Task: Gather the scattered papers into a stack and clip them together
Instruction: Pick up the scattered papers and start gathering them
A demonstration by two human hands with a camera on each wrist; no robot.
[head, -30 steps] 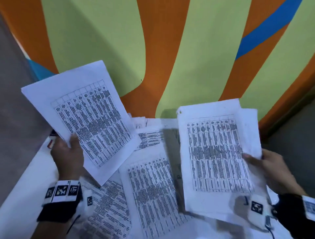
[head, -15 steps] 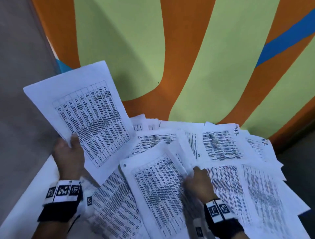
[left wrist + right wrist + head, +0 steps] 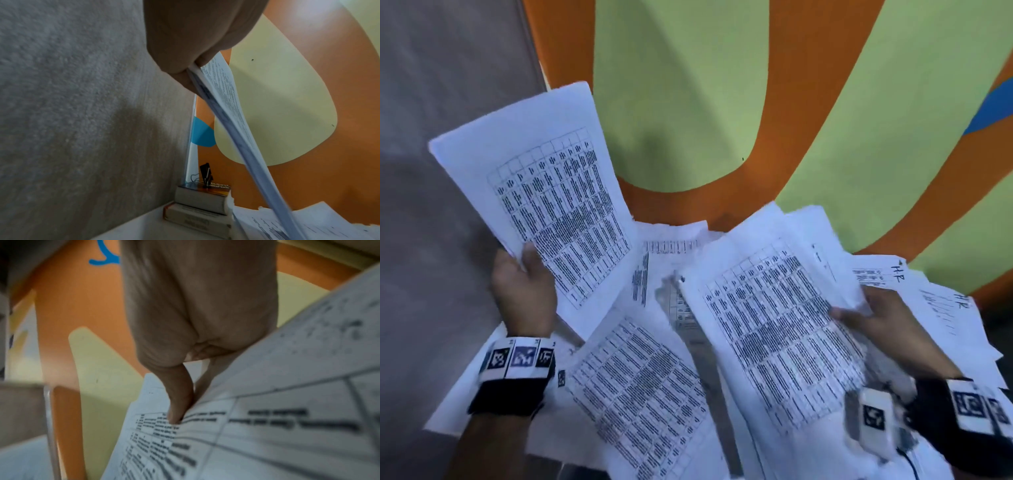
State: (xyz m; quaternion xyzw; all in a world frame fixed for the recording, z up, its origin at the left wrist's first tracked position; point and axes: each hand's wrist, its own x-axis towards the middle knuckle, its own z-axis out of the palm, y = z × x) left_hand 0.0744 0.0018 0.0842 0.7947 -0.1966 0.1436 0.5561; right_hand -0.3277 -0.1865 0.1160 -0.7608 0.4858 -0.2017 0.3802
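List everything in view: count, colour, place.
held stack of papers: one, white, printed tables, raised at left.
lifted sheet: one, white, printed table, centre-right.
loose papers: many, white, overlapping on the table.
table: one, white.
books: two, stacked in the table's corner.
binder clip: one, black, on the top book.
wall: orange, green, blue.
left hand: grips the held stack's lower edge.
right hand: pinches the lifted sheet's right edge.

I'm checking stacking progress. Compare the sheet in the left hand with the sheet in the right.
The left sheet is held high by the left hand, over the table's left edge; the right sheet hangs low over the loose papers, in the right hand. Both hands pinch a lower corner. Both show printed tables.
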